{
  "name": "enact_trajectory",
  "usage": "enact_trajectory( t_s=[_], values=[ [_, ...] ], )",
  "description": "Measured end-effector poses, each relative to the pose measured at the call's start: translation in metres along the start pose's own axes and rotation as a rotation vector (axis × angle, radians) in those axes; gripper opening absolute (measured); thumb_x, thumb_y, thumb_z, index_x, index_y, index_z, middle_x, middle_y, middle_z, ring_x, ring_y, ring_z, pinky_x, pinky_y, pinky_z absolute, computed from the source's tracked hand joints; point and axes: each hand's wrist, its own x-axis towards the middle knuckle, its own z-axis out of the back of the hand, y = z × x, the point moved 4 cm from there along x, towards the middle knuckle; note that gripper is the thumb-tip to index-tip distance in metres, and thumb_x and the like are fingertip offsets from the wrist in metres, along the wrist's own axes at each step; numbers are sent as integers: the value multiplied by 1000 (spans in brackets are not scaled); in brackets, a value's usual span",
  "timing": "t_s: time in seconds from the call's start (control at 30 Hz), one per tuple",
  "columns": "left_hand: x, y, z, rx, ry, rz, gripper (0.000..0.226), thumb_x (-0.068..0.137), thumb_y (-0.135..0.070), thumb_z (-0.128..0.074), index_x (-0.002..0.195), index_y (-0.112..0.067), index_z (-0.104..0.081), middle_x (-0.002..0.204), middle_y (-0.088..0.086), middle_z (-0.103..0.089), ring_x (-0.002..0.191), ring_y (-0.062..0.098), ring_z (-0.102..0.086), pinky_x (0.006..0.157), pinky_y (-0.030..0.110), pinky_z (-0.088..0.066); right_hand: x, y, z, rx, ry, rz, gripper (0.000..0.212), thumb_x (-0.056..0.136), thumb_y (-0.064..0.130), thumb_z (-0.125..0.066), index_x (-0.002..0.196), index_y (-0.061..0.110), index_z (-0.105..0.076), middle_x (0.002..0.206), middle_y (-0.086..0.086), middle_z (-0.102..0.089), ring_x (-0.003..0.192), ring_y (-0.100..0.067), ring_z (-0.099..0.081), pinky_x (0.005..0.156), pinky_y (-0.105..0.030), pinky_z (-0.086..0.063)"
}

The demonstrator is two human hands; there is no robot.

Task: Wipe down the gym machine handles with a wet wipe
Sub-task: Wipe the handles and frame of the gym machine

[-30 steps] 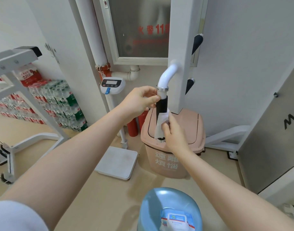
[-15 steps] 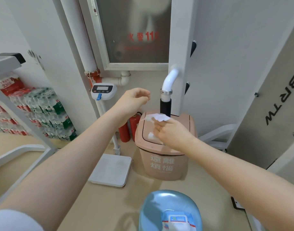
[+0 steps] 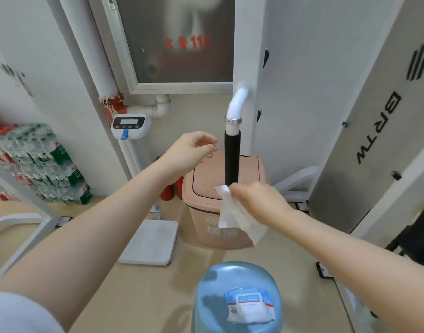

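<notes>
Soft and floppy, the wet wipe hangs pinched in my right hand, my left hand loose and empty by the hard black handle.

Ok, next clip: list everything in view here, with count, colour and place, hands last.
handle grip: 1, black, hanging upright below a curved white tube, centre
wet wipe: 1, white, dangling from the right hand in front of the bin
bin: 1, pink, lidded, on the floor behind the grip
water jug: 1, blue, bottom centre
wipes pack: 1, white and blue, lying on the jug
scale: 1, white, platform on the floor, display head on a post
bottled water packs: stack, count unclear, green and red labels, left
fire extinguishers: red, mostly hidden, count unclear
cabinet: 1, white frame, red lettering, on the wall
left hand: empty, fingers loosely curled, beside the grip
right hand: pinching the wipe
</notes>
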Motion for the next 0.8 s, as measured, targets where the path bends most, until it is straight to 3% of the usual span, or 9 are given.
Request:
enact_trajectory(
  t_s=[0.1,0.17,0.27,0.33,0.43,0.57,0.63,0.73,0.8],
  values=[
    [4,-8,-9,4,-20,-72,30,91,-22,-54,121,-22,-52,111,-4,-62,93,11,-61,88,30,-49,6,-42,4,344,-170,-352,14,90,9,-42,93,10,-56,75,-9,-56,78,-30,-52,58,-34,-41],
    [6,-10,-13,-3,-75,-94,36,88,-24,-59,123,-25,-50,106,-6,-60,88,11,-60,85,31,-48,8,-62,7,603,-260,-574,14,85,6,-46,88,8,-59,76,-5,-58,77,-23,-51,57,-29,-40],
    [6,-7,-18,-9,-148,-87,38,85,-21,-62,121,-27,-51,102,-10,-59,91,12,-60,83,31,-50,22,-71,15,1128,-354,-756,13,81,-1,-51,82,10,-59,76,-5,-59,73,-23,-55,58,-29,-46],
    [7,-1,-20,-23,-174,-49,37,85,-20,-63,120,-25,-52,104,-9,-61,96,13,-61,87,34,-50,38,-62,26,1385,-402,-674,15,83,-1,-54,86,12,-61,87,-10,-65,83,-26,-62,77,-39,-52],
    [8,4,-19,10,-184,-27,28,86,-21,-61,114,-23,-57,107,-8,-63,100,13,-61,93,37,-49,58,-41,41,1462,-450,-416,24,91,2,-47,94,19,-62,97,-5,-68,96,-21,-63,88,-35,-51],
    [8,6,-18,25,-208,-9,19,87,-17,-62,105,-23,-61,102,-8,-65,97,11,-62,93,33,-48,55,-40,9,1359,-144,-380,30,95,1,-42,108,19,-61,115,-6,-63,112,-26,-57,97,-44,-46],
    [7,6,-19,48,-216,6,18,87,-17,-62,104,-21,-62,102,-6,-67,95,10,-63,91,30,-48,52,-41,-4,1276,50,-363,35,92,-6,-40,112,14,-61,117,-9,-62,114,-28,-56,95,-40,-48],
    [6,3,-22,66,-225,18,18,88,-16,-60,106,-19,-62,102,-4,-68,90,7,-64,82,20,-49,63,-42,23,1475,11,-268,43,87,-16,-32,112,4,-61,107,-14,-63,97,-23,-63,73,-22,-53],
    [5,2,-24,70,-245,39,17,89,-17,-59,105,-22,-61,102,-5,-68,92,7,-64,82,22,-49,72,-47,35,1625,-5,-167,44,84,-18,-35,114,1,-60,105,-15,-65,92,-24,-65,70,-23,-55]
  ],
)
